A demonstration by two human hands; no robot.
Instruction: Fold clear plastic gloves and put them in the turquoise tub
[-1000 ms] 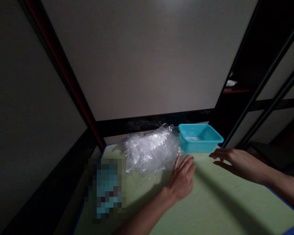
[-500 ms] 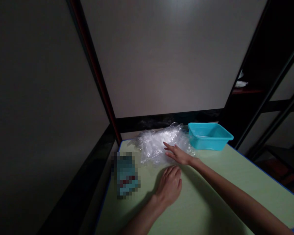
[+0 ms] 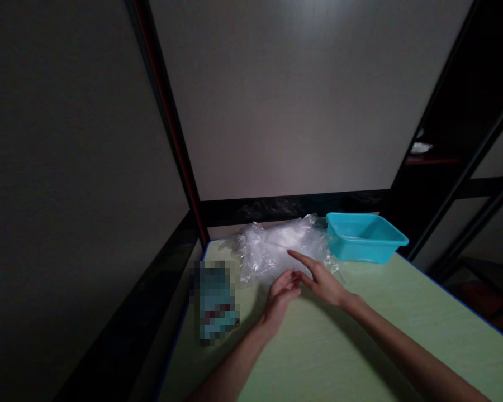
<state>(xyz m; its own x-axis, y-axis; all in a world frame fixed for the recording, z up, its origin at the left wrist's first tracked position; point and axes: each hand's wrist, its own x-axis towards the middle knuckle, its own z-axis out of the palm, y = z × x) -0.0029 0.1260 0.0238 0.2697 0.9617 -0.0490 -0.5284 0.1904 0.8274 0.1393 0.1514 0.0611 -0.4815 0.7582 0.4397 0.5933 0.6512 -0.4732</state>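
In the head view, we have the right hand (image 3: pixel 324 283) with index finger and thumb spread apart, right beside the left hand (image 3: pixel 281 294), its fingers curled, and we can't tell whether they pinch anything! Just beyond, at twelve o'clock, our crumpled clear plastic film (image 3: pixel 293 237) lies on the pale green table (image 3: pixel 302 357), turquoise plastic tub (image 3: pixel 362 250) at two, pixelated item (image 3: pixel 217 296) at nine.

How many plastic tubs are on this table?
1: the turquoise rectangular plastic tub at the back right of the pale green, blue-edged table, right of the crumpled clear plastic film. Something small could be hidden under the film.
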